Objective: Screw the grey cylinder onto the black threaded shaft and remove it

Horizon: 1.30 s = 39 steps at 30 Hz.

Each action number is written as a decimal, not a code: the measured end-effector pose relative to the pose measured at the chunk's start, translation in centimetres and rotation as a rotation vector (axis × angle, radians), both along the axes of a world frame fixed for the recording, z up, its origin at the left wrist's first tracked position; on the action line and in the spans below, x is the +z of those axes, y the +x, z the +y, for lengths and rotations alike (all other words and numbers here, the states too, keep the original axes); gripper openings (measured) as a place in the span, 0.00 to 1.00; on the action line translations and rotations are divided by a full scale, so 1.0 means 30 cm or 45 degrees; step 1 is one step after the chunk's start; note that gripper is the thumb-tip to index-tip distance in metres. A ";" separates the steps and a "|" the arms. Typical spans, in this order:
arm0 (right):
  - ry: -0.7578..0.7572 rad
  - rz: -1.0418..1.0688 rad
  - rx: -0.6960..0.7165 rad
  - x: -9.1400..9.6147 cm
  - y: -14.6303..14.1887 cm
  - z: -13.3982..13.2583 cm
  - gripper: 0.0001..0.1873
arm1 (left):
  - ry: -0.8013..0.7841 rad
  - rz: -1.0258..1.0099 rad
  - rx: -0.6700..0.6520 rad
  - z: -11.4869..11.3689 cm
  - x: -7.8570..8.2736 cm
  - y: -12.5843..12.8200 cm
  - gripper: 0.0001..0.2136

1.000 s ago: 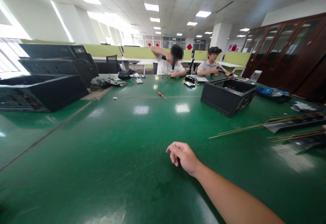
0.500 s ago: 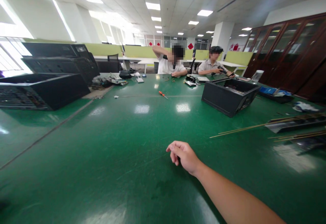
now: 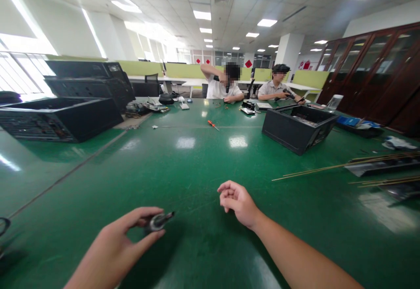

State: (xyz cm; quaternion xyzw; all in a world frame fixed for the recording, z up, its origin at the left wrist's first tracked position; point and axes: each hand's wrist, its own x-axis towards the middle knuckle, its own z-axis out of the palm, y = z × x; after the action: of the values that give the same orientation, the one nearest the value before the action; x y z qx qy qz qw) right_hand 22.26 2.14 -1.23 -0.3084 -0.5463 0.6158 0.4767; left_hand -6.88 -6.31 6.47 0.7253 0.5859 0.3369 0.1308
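Note:
My left hand (image 3: 120, 245) comes in from the bottom left and pinches a small dark cylindrical tool (image 3: 158, 221) with a metal tip between thumb and fingers, just above the green table (image 3: 183, 179). My right hand (image 3: 238, 201) hovers over the table's middle, a short way right of the tool. Its fingers are loosely curled and nothing shows in them.
Black computer cases (image 3: 62, 118) stand at the left, another open case (image 3: 297, 127) at the right. Thin brass rods (image 3: 328, 168) and dark panels lie at the right edge. An orange screwdriver (image 3: 212, 125) lies farther back. Two people (image 3: 226, 88) sit at the far end with tools.
My left hand has come into view from the bottom left with the small dark tool. My right hand has stayed nearly in place, its fingers curling a little more.

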 end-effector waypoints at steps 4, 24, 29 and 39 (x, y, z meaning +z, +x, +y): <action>0.187 -0.131 -0.055 -0.006 -0.008 -0.014 0.21 | -0.106 -0.026 -0.333 0.117 -0.013 0.210 0.12; 0.332 -0.698 -0.149 0.040 -0.023 -0.076 0.14 | -0.172 -0.273 -0.343 0.176 -0.167 0.251 0.09; 0.343 -0.726 -0.170 0.043 -0.020 -0.077 0.09 | -0.185 -0.263 -0.347 0.171 -0.167 0.256 0.10; 0.409 -0.752 -0.188 0.043 -0.021 -0.081 0.07 | -0.158 -0.277 -0.332 0.173 -0.178 0.257 0.11</action>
State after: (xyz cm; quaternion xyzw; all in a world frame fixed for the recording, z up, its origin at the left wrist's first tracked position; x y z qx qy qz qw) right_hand 21.62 -0.28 0.06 -0.4332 -0.7269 0.3698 0.3836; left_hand 0.82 -1.12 1.11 0.7450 0.4891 0.3566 0.2805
